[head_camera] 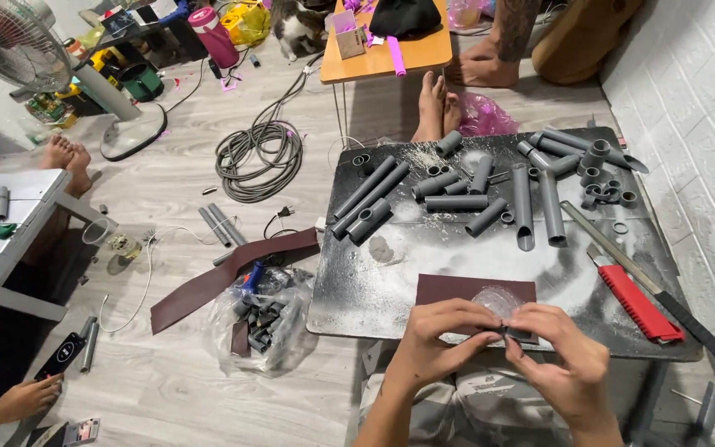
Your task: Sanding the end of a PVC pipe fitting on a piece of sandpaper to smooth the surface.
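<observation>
My left hand point(439, 331) and right hand point(558, 352) were together, fingertips pinched on 1 small grey pipe ring point(508, 333) over the brown sandpaper sheet point(457, 288). It looked light, stiff and slippery with dust, best held by its rim. Farther back on the black bench point(357, 290) lay grey pipe pieces point(457, 201).

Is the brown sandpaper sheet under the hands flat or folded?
Flat: the sandpaper sheet lies spread on the black table, both hands partly over its near edge.

pipes point(457, 194) at table point(357, 290) rear, sandpaper point(457, 290) at front, cutter point(639, 302) right of it
</observation>
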